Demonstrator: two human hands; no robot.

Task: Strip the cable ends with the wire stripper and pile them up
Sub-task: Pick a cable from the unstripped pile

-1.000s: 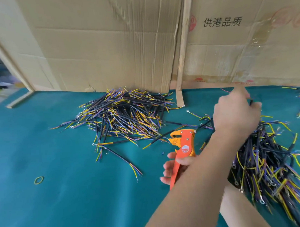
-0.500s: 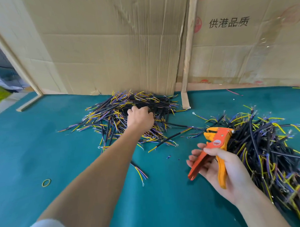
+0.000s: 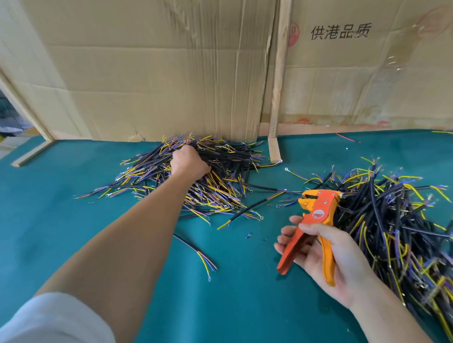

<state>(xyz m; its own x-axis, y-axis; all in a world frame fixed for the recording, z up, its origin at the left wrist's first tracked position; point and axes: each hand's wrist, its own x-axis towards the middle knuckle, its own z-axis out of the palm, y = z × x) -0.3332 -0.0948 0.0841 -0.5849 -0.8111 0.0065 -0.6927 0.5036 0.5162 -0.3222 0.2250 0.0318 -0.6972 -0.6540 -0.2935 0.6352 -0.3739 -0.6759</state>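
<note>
Cables everywhere on this teal table [image 3: 68,228], so taking the orange wire stripper [image 3: 315,219] as the reference point. The right hand [image 3: 326,257] holds it palm-up, front right of the table: fingers curled loosely under one handle, thumb lying over the top near the round sticker, the two handles spread apart. Its jaw end points up and away from the person.

Just right of the stripper, practically touching its head, sits a big messy heap of cables [image 3: 391,229], black jackets with yellow, blue and purple cores sticking out, running down toward the bottom right corner. Up and to the left of the stripper is the second pile [image 3: 220,176], flatter and more fanned out, pushed against the cardboard wall [image 3: 152,71] at the back of the table.

The left hand [image 3: 189,163] is stretched out over that far pile, knuckles up, fingers curled down into the cables. Whether it's actually gripping a cable or just pressing into the heap, can't tell, the fingertips are buried. A white sleeve [image 3: 51,329] shows at the bottom left corner.

Left of the stripper, between it and the forearm, one loose cable [image 3: 194,249] lies on its own with its coloured cores splayed. Another stray black cable [image 3: 247,209] lies at the near edge of the far pile. A wooden strip [image 3: 278,74] runs up the cardboard behind the stripper, with printed Chinese characters [image 3: 340,32] to its right.
</note>
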